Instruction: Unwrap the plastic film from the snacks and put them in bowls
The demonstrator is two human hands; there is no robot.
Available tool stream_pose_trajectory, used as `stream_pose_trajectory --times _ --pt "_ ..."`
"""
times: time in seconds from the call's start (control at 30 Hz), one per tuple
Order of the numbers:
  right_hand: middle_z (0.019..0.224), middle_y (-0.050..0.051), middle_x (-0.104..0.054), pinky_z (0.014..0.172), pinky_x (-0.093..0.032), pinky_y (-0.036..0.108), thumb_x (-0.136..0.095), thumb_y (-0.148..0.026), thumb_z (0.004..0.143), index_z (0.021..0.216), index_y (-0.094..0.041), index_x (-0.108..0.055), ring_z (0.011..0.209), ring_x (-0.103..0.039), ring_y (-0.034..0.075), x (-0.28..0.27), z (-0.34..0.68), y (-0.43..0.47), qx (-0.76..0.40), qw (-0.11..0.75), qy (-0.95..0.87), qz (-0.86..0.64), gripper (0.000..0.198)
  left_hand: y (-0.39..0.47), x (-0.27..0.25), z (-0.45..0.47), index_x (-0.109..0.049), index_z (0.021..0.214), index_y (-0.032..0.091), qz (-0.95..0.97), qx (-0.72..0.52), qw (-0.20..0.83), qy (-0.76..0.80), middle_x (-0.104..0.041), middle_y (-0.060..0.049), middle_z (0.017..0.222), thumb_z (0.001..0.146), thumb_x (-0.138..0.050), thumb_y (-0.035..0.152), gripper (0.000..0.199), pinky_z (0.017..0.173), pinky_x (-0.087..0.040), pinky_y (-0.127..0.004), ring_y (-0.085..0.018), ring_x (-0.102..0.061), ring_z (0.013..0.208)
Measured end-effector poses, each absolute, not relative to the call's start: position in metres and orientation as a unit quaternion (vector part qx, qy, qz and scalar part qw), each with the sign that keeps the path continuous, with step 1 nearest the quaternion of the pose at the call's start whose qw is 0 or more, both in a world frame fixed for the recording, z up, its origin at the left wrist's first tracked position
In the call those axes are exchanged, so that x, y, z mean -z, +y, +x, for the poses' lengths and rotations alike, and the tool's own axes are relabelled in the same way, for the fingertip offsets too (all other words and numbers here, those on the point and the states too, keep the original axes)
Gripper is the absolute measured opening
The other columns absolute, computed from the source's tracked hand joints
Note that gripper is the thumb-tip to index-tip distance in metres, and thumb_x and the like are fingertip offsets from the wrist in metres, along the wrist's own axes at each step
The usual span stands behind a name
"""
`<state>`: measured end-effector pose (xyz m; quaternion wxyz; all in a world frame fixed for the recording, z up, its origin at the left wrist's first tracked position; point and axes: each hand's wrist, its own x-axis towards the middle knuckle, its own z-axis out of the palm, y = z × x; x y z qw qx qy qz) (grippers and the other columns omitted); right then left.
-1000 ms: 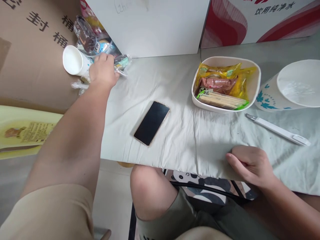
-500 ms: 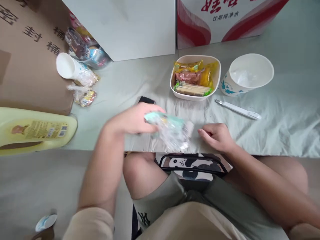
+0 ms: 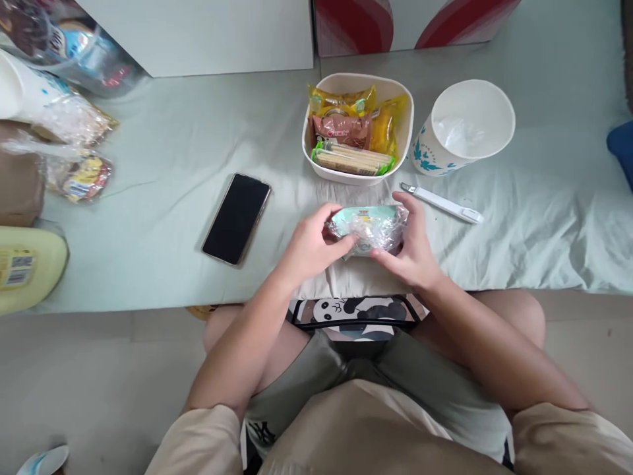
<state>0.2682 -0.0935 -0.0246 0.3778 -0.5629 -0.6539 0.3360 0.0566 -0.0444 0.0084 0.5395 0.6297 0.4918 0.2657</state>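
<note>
Between both hands, close to the front edge of the cloth-covered surface, is a mint-green package in crinkled clear plastic. My left hand grips its left end, thumb across the front. My right hand closes on the right end, with thumb below and fingers above. Just beyond the right hand lies a white utility knife. Behind the package stands a white tub of wrapped snacks, with yellow packets, a brown packet and a green-edged wafer pack.
A paper cup with clear plastic inside stands right of the tub. A phone lies to the left. Farther left are crumpled wrappers and a pale yellow bottle. Boxes line the back.
The package has come from my left hand alone into both hands. My right hand has opened from a fist and taken its right end. The phone is now uncovered, and the view has shifted.
</note>
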Motion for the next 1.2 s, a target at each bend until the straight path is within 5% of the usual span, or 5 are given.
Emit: stream_pose_trajectory --times 0.17,0.37,0.57,1.2 --pt "0.127 0.013 -0.057 0.086 -0.055 0.045 -0.068 -0.053 0.089 0.14 -0.023 -0.041 0.101 -0.062 0.027 0.024 0.267 -0.097 -0.307 0.363 -0.639 -0.604 0.065 -0.039 -0.018 0.034 -0.062 0.121 0.023 0.688 -0.272 0.49 0.461 -0.073 -0.005 0.11 0.08 -0.076 0.036 0.045 0.086 -0.06 -0.032 -0.019 -0.071 0.095" --pt "0.115 0.011 -0.061 0.076 -0.055 0.047 -0.071 -0.057 0.086 0.135 -0.025 -0.046 0.087 -0.062 0.026 0.024 0.27 -0.099 -0.3 0.359 -0.641 -0.609 0.064 -0.027 -0.032 -0.035 -0.061 0.126 0.03 0.617 -0.21 0.146 0.744 -0.057 -0.011 0.137 0.078 -0.077 0.032 0.05 0.119 -0.042 -0.062 -0.039 -0.049 0.14" --pt "0.11 0.011 -0.062 0.073 -0.055 0.049 -0.07 -0.063 0.087 0.136 -0.028 -0.048 0.084 -0.063 0.027 0.024 0.269 -0.1 -0.287 0.368 -0.643 -0.608 0.064 -0.032 -0.029 -0.048 -0.054 0.136 0.029 0.602 -0.042 0.183 0.776 -0.053 -0.014 0.134 0.074 -0.078 0.037 0.067 0.116 -0.043 -0.065 -0.043 -0.047 0.138" --pt "0.11 0.009 -0.062 0.076 -0.055 0.045 -0.073 -0.047 0.084 0.131 -0.024 -0.047 0.087 -0.064 0.026 0.02 0.266 -0.101 -0.3 0.356 -0.639 -0.612 0.059 0.0 -0.019 0.003 -0.05 0.142 0.033 0.595 -0.141 0.153 0.777 -0.06 -0.015 0.141 0.077 -0.077 0.041 0.071 0.109 -0.039 -0.072 -0.05 -0.043 0.141"
